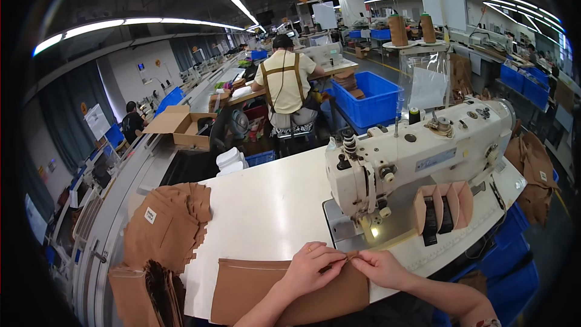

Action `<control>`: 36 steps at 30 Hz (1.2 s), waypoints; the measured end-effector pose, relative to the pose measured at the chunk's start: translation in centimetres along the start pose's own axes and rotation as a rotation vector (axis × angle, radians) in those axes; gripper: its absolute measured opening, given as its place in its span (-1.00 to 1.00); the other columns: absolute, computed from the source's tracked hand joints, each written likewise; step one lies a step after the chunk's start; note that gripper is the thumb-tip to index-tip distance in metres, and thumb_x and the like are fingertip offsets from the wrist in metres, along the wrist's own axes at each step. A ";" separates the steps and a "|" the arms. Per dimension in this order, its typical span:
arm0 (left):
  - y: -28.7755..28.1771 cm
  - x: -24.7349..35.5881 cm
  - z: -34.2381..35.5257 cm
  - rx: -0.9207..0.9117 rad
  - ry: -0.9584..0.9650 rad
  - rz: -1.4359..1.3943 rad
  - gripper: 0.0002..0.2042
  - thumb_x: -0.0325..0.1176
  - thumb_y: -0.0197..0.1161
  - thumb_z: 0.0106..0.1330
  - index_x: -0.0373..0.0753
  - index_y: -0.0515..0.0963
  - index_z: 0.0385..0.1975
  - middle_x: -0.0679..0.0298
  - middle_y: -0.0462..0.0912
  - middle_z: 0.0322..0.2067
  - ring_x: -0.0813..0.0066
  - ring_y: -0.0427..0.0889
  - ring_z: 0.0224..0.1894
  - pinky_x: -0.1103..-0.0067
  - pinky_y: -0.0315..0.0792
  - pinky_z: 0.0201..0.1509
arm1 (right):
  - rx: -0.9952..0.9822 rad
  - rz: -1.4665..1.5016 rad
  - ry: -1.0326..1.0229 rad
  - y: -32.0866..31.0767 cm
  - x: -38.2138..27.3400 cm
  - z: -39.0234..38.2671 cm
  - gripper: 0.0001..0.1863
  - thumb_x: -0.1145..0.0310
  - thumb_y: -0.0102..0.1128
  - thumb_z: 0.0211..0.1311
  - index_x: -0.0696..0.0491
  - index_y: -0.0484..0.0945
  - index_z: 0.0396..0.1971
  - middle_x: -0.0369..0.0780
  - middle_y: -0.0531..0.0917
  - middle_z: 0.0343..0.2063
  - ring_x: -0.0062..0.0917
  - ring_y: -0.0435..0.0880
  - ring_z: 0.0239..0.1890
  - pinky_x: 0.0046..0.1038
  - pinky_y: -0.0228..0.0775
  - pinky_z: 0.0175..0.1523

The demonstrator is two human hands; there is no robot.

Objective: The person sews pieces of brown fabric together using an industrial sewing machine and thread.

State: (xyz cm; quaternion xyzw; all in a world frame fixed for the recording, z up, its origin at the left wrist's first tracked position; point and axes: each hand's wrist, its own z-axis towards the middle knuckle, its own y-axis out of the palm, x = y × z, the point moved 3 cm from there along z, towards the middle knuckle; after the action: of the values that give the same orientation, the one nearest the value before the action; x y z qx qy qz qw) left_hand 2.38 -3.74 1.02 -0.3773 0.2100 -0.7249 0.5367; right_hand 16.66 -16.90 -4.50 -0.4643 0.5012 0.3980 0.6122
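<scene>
A flat brown fabric panel (248, 287) lies at the front edge of the white sewing table, its left part flat on the top. At the panel's upper right corner, my left hand (311, 269) pinches the edge, and my right hand (380, 267) pinches the same edge beside it. The fingertips of both hands nearly meet there over a small fold. Just beyond them stands a white industrial sewing machine (417, 151), its lamp lit over the needle area. The needle itself is too small to make out.
Stacked brown fabric pieces (172, 221) cover the table's left end. A pink divided holder (445, 206) with black items stands under the machine arm, near scissors (497, 192). Blue bins (508, 272) sit low at right. Ahead, a seated person (284, 82) works beside a blue crate (368, 100).
</scene>
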 end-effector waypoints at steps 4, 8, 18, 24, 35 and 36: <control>-0.1 -0.4 -0.4 0.016 0.006 -0.053 -0.80 -0.47 0.45 0.12 -0.14 0.70 -0.25 0.39 0.71 -0.30 0.42 0.65 -0.26 0.42 0.51 0.06 | 0.013 0.150 0.002 0.2 -0.6 0.2 -0.76 0.31 0.06 0.50 0.19 0.59 -0.20 -0.41 0.60 -0.47 -0.84 0.45 -0.41 -0.65 0.33 -0.34; 0.1 -0.6 -0.2 -0.002 0.010 -0.082 -0.79 -0.48 0.45 0.12 -0.15 0.71 -0.23 0.38 0.71 -0.31 0.41 0.66 -0.26 0.42 0.51 0.07 | 0.011 0.130 0.052 0.0 -0.2 0.2 -0.76 0.31 0.06 0.51 0.19 0.60 -0.19 -0.42 0.59 -0.47 -0.85 0.44 -0.42 -0.67 0.32 -0.35; 0.8 -0.5 -0.4 0.022 -0.001 -0.054 -0.81 -0.50 0.45 0.09 -0.19 0.69 -0.28 0.35 0.69 -0.34 0.37 0.67 -0.28 0.43 0.56 0.00 | 0.017 0.070 0.028 0.2 -0.3 0.2 -0.77 0.32 0.08 0.48 0.18 0.56 -0.27 -0.39 0.55 -0.54 -0.81 0.42 -0.48 -0.61 0.30 -0.40; 0.9 -0.3 -0.4 0.053 0.011 0.061 -0.81 -0.52 0.44 0.08 -0.22 0.64 -0.31 0.29 0.69 -0.29 0.33 0.70 -0.24 0.52 0.60 -0.09 | 0.040 -0.267 -0.045 0.3 -1.8 -0.6 -0.81 0.33 0.13 0.39 0.15 0.47 -0.36 -0.27 0.52 -0.62 -0.73 0.48 -0.52 -0.48 0.35 -0.43; 0.8 -1.8 -0.2 -0.069 -0.804 -0.863 -0.77 -0.33 0.22 0.47 -0.36 0.63 -0.05 0.21 0.73 -0.12 0.58 0.67 -0.06 0.67 0.51 0.06 | 0.219 0.004 -0.098 0.6 -1.1 -0.8 -0.75 0.33 0.23 0.40 0.16 0.62 -0.04 -0.31 0.70 -0.48 -0.78 0.57 -0.46 -0.62 0.44 -0.36; 0.4 -2.3 0.4 -0.072 -0.802 -0.866 -0.77 -0.33 0.22 0.47 -0.36 0.63 -0.05 0.21 0.73 -0.12 0.58 0.67 -0.06 0.67 0.51 0.06 | 0.224 0.002 -0.097 0.6 -1.1 -0.9 -0.75 0.33 0.23 0.40 0.16 0.62 -0.04 -0.31 0.70 -0.48 -0.78 0.57 -0.46 -0.62 0.44 -0.36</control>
State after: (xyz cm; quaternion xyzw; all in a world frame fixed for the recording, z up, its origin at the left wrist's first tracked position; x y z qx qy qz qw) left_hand 3.26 -1.71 0.30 -0.6912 -0.1579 -0.6713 0.2162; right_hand 15.70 -17.61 -3.53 -0.3727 0.5127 0.3624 0.6833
